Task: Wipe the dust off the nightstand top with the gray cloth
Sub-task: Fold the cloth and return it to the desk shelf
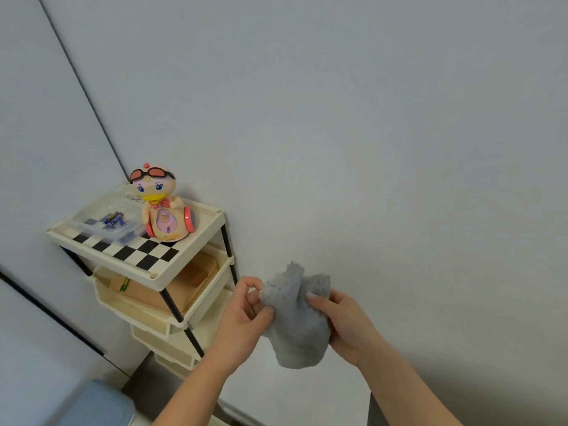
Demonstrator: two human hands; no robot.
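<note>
The gray cloth [296, 318] is bunched up in the air to the right of the nightstand, in front of the wall. My left hand [246, 315] pinches its left edge and my right hand [344, 321] grips its right side. The nightstand [187, 244] is a cream tiered rack whose top has a black-and-white checkered surface [138, 250]. Both hands are below and to the right of that top, not touching it.
A duck toy with goggles [164, 204] and a clear plastic bag holding small items [110, 219] sit on the nightstand top. Lower tiers hold tan objects [172, 287]. A blue-gray lid [98, 407] lies at the bottom left. Walls stand behind and to the left.
</note>
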